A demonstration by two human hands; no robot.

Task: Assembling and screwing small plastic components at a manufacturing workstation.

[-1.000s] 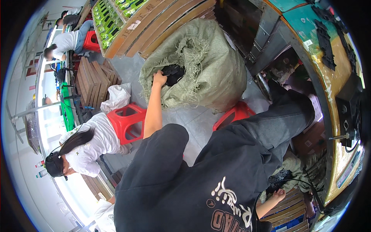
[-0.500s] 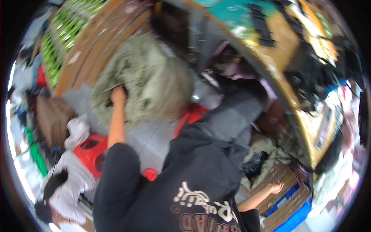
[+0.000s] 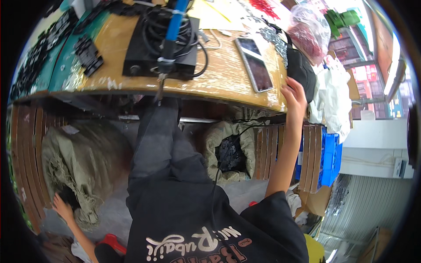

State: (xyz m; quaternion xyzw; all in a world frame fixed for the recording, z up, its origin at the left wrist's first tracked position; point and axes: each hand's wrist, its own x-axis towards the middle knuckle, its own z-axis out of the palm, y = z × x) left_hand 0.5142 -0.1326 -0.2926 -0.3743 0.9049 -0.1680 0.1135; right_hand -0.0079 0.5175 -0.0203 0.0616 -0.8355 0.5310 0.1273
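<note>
At the lower left, my left hand (image 3: 64, 207) is at the mouth of a greenish woven sack (image 3: 83, 153) with a frayed rim. Its fingers look stretched out, and nothing shows in them. Dark contents fill the sack's opening. My right hand (image 3: 294, 95) rests at the right edge of the workbench (image 3: 210, 83), fingers apart and nothing held. Just left of it lies a smartphone (image 3: 256, 65), and a black bag (image 3: 301, 70) sits beside its fingertips.
On the bench stand a black box (image 3: 136, 57) with coiled cable, a blue-handled tool (image 3: 175, 22) and black plastic parts (image 3: 87, 55). Below are a second sack (image 3: 250, 151) of black pieces, stacked brown boards (image 3: 311, 153) and a blue crate (image 3: 332, 158). A black cable (image 3: 214, 193) crosses my front.
My view has swung to the right, bringing the bench in front. My right hand has come up to the bench edge. The left hand stays at the sack, less deep in its opening.
</note>
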